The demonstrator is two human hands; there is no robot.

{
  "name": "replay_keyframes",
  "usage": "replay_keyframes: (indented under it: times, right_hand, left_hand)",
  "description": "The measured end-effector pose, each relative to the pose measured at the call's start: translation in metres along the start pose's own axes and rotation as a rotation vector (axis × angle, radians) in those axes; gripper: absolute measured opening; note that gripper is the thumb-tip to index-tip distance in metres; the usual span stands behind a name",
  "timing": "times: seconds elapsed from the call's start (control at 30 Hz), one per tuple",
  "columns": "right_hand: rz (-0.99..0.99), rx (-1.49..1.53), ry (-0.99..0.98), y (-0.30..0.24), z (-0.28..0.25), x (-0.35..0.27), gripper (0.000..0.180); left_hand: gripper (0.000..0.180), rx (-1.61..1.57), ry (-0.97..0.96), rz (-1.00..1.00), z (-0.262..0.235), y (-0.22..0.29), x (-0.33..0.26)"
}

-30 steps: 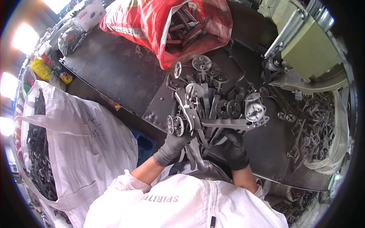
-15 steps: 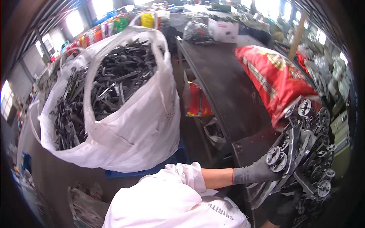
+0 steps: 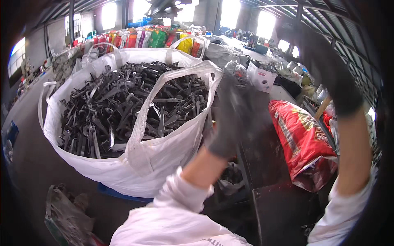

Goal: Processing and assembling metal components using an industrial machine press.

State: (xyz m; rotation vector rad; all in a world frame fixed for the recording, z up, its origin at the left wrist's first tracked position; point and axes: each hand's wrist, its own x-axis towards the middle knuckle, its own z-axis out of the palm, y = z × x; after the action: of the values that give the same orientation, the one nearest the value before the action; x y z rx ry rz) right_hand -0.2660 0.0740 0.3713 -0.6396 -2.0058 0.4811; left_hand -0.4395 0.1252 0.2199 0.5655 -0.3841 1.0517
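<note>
My left hand (image 3: 232, 119), in a dark grey glove and blurred, is stretched upward beside the near right rim of a large white bulk bag (image 3: 111, 168). My right hand (image 3: 328, 69), gloved alike and blurred too, is raised high at the right with its fingers extended. Nothing shows in either hand. A heap of dark grey and black metal-looking parts (image 3: 119, 102), many long and arm-shaped, fills the bag. Above the bag's far side, a blurred cluster of similar dark parts (image 3: 164, 9) is in mid-air at the top edge, apart from both hands.
A red printed sack (image 3: 301, 143) lies on the dark table (image 3: 271, 197) at the right. Behind it stands a white carton (image 3: 261, 78). Colourful sacks (image 3: 158, 39) line up beyond the bag. A crumpled plastic bag (image 3: 69, 213) lies on the floor at lower left.
The bunch of parts with round ends that I held at the lower right has left my hands. Both hands have swung up, the left one toward the bulk bag. The view has shifted.
</note>
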Motion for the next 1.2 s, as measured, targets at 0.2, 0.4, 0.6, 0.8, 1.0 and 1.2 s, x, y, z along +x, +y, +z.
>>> replay_keyframes:
  times: [0.2,0.4,0.6,0.8,1.0,1.2]
  right_hand:
    - [0.718,-0.049,0.591,-0.022,0.094,-0.174,0.042]
    - [0.828,0.088,0.855,-0.028,0.109,-0.294,0.038]
    - [0.919,-0.016,1.065,-0.042,0.127,-0.348,0.035]
    - [0.874,0.376,1.401,-0.048,0.143,-0.435,0.036]
    - [0.869,0.392,1.675,-0.086,0.170,-0.512,0.039]
    - [0.876,0.200,1.738,-0.105,0.184,-0.548,0.036]
  left_hand:
    - [0.042,-0.169,0.355,-0.481,-0.067,-0.123,-0.109]
    - [0.043,0.258,-0.011,-0.716,-0.054,-0.176,-0.127]
    - [0.035,0.492,-0.272,-0.722,-0.041,-0.229,-0.150]
    - [0.034,0.581,-0.421,-1.131,-0.042,-0.275,-0.164]
    - [0.022,1.345,-1.164,-0.621,-0.046,-0.397,-0.124]
    - [0.026,1.927,-1.312,0.460,-0.128,-0.535,-0.013]
